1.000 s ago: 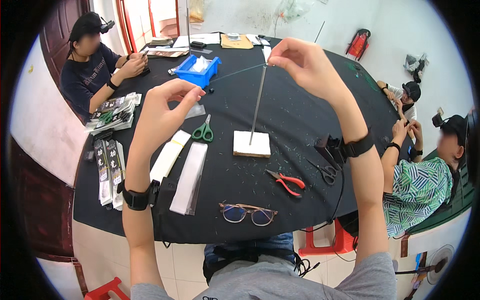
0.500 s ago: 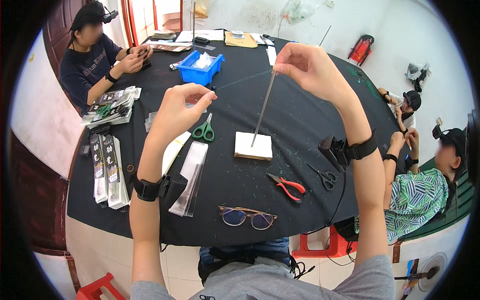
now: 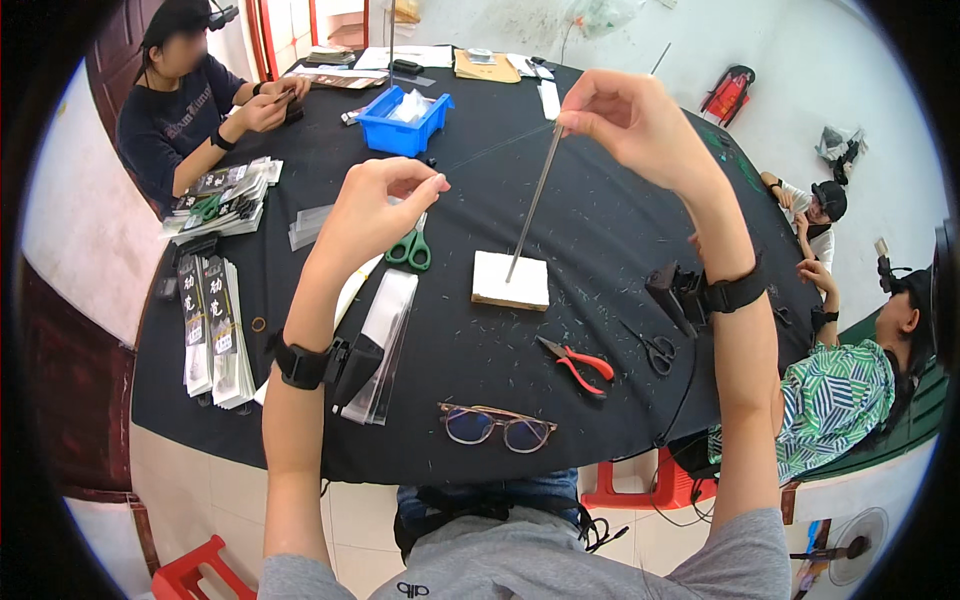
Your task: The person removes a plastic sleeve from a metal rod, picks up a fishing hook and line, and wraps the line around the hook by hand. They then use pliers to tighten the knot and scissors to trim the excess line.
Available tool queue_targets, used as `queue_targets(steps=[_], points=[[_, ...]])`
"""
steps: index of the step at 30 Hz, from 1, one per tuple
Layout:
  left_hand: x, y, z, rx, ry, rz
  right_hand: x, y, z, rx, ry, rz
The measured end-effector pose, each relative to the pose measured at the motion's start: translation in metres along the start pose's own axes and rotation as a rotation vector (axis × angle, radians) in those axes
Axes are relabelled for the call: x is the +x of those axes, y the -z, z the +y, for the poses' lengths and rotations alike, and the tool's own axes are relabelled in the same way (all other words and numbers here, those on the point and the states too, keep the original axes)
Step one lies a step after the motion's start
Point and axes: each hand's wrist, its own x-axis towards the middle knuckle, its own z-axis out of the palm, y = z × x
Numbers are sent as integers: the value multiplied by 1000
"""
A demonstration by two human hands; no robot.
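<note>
A thin metal rod stands tilted in a small white block on the black round table. My right hand pinches the rod's top end. A fine thread runs from there to my left hand, whose fingertips are pinched together on it above the green-handled scissors. Both wrists wear black straps with small devices.
Red pliers, black scissors, eyeglasses, clear sleeves, packaged strips and a blue bin lie on the table. One person sits at the far left, others at the right.
My view has shifted closer over the table. Both hands stay pinched, the right at the rod's top, the left on the thread, held a little lower than before.
</note>
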Motion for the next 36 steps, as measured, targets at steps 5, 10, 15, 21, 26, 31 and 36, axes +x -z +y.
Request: queue_targets(steps=[5, 10, 15, 21, 26, 31, 36], points=[[4, -15, -15, -112, 20, -86, 2, 3, 0, -41, -19, -22], [5, -35, -26, -311, 25, -199, -4, 0, -4, -107, -17, 28], [8, -49, -29, -277, 47, -282, -8, -10, -13, -212, 13, 145], [9, -58, -30, -355, 96, -261, -48, -64, -47, -712, 225, 280], [8, -60, -28, -348, 81, -216, -75, -135, -37, -522, 189, -281], [8, -61, -23, -331, 107, -237, -72, -211, -3, -471, 180, -266], [8, -61, -19, -297, 119, -232, -70, -256, -1, -542, 109, -211]])
